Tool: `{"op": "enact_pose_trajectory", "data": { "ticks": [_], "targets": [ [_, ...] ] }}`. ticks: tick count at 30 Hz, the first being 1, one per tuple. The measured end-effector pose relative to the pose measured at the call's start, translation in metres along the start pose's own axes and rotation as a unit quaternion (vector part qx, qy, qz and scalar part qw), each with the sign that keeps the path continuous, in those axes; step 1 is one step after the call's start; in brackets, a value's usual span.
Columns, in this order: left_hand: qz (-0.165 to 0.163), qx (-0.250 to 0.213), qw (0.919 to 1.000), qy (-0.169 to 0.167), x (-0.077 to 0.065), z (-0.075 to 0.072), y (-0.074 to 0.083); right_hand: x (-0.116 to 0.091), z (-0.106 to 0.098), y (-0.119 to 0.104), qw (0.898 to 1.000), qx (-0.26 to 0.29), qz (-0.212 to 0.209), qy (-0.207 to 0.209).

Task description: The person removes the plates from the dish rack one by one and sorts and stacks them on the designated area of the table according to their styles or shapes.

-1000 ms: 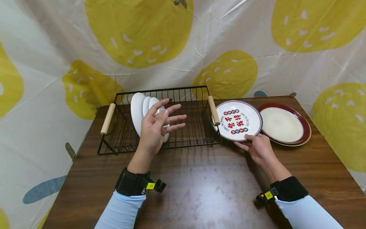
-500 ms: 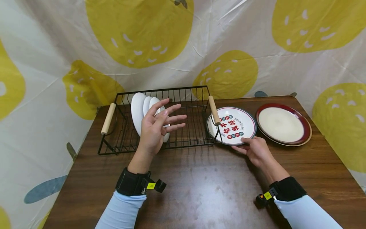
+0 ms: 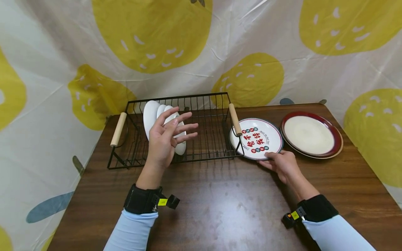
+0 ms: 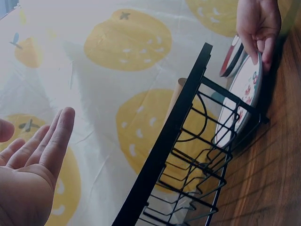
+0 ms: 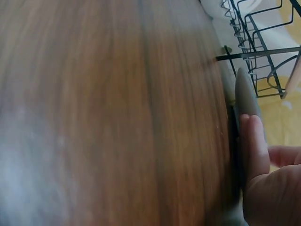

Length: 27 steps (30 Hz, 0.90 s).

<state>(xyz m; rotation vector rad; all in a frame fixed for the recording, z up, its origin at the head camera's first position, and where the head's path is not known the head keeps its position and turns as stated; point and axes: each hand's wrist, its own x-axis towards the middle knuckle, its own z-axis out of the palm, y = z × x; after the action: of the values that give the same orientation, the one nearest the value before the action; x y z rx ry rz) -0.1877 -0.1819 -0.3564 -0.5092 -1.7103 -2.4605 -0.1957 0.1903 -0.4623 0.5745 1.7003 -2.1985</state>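
My right hand (image 3: 281,166) pinches the near rim of a white plate (image 3: 273,134) printed with red and blue characters, thumb on top and fingers underneath. The plate lies just right of the black dish rack (image 3: 207,159), its left edge partly behind the rack's right wooden handle (image 3: 235,119). Seen from the right wrist, the plate (image 5: 245,92) appears edge-on beside the wire rack. Over the rack, my left hand (image 3: 162,143) hovers with fingers spread, holding nothing. Several white dishes (image 3: 150,115) stand upright in the rack behind it, partly hidden by the hand.
A cream plate with a dark red rim (image 3: 311,136) lies at the right, with another plate's edge showing beneath it. The rack's left wooden handle (image 3: 118,129) rises near the table's left side. A lemon-print cloth (image 3: 176,80) hangs behind the wooden table (image 3: 213,216).
My right hand has brought the printed plate left and lower, away from the red-rimmed plate and up to the rack's right end. My left hand has shifted slightly left.
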Motion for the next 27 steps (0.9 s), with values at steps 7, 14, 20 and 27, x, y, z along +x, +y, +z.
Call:
{"op": "enact_pose_trajectory", "data": {
  "ticks": [7, 14, 20, 27],
  "targets": [
    [0.017, 0.000, 0.9994, 0.029, 0.002, -0.015, 0.007, -0.006, -0.016, -0.013, 0.996, -0.088, 0.025, -0.019],
    [0.041, -0.007, 0.9976, 0.055, 0.003, -0.026, 0.014, -0.010, -0.032, -0.032, 0.984, -0.169, 0.050, -0.013],
    [0.045, -0.016, 0.9974, 0.054, 0.004, -0.027, 0.014, -0.022, -0.033, -0.048, 0.949, -0.314, 0.021, -0.019],
    [0.087, 0.034, 0.9914, 0.091, 0.006, -0.029, 0.015, -0.044, -0.006, -0.071, 0.940, -0.326, -0.102, 0.006]
  ]
}}
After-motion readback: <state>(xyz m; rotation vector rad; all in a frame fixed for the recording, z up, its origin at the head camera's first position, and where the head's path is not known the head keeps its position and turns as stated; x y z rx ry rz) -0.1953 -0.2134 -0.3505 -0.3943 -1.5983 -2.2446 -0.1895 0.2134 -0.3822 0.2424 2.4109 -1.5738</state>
